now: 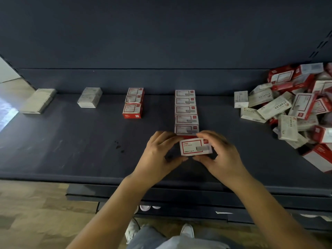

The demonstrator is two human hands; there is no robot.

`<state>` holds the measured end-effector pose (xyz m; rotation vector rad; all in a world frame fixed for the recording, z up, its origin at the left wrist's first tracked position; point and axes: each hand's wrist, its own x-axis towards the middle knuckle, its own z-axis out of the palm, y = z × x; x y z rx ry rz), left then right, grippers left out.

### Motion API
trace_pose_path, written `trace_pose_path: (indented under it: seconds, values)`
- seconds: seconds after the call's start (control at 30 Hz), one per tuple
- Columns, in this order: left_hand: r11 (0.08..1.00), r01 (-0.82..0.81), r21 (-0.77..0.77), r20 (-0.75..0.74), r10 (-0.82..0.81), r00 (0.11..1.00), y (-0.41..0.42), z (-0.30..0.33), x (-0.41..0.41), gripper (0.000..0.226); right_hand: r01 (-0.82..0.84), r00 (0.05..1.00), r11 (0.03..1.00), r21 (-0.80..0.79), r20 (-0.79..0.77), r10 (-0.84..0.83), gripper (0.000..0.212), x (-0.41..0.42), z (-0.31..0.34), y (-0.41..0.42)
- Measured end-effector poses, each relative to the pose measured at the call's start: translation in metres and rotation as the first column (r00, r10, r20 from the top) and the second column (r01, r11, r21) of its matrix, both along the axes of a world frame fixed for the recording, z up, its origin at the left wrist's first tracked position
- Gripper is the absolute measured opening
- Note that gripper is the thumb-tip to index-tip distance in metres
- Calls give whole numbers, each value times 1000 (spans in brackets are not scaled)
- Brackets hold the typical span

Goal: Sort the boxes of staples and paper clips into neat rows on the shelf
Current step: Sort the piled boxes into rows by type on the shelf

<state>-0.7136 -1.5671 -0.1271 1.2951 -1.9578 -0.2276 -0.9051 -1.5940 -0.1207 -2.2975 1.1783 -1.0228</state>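
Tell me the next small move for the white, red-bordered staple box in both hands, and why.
Probably lower the white, red-bordered staple box squarely against the front of the row of five matching boxes: left hand and right hand hold it just before that row.

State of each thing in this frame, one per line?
Held box: face up, gripped by both hands at the row's near end.
Left hand: pinching the box.
Right hand: pinching the box.
Centre row: five boxes, lined up.
Pile: jumbled, unsorted.
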Motion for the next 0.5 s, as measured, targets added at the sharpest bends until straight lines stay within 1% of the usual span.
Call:
trace_pose_path:
  seconds: [0.1,0.2,0.4,0.5]
  values:
    - [1000,5,1,28,-5,1000,0,-11,9,49,-4,997,1000,1,-76,4,59,3,-12,3]
    - [999,-36,36,87,33,996,1,-25,18,50,37,991,999,18,-132,-35,62,-2,-21,4]
    - [985,-151,87,205,130,970,-4,-30,18,56,145,981,988,55,-141,-136,59,-19,-25,5]
    - [981,-164,108,239,135,962,-10,-25,16,55,166,979,984,60,-132,-157,58,-23,-27,4]
